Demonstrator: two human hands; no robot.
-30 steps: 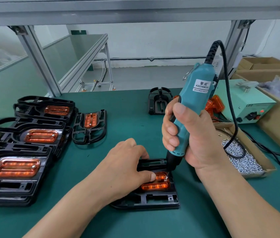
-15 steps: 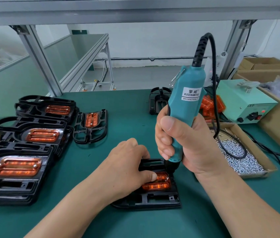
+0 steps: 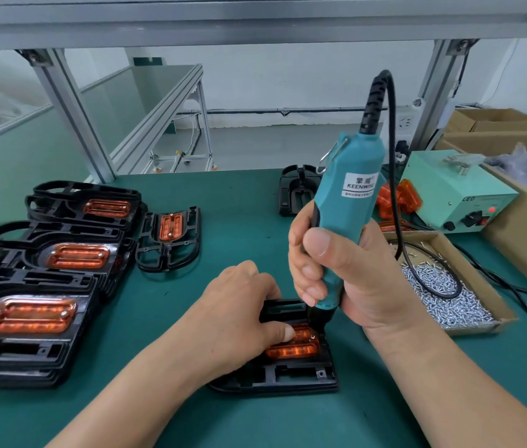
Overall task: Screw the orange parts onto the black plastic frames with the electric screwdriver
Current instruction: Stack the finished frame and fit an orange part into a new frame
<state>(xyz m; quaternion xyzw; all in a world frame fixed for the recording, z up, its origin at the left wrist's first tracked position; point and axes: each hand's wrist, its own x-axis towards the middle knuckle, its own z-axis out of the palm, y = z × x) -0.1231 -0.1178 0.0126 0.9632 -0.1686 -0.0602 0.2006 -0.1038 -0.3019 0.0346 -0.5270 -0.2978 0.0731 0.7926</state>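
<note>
A teal electric screwdriver [image 3: 349,215] with a black coiled cord stands nearly upright right of centre, its dark tip down on the right end of an orange part [image 3: 294,349]. That clear orange oblong sits in a black frame [image 3: 288,376] lying flat at lower centre. At left, stacked finished frames [image 3: 29,350] carry screwed-on orange pieces. A bare frame [image 3: 297,192] lies at upper centre, and loose orange parts [image 3: 409,197] are piled just right of the screwdriver.
</note>
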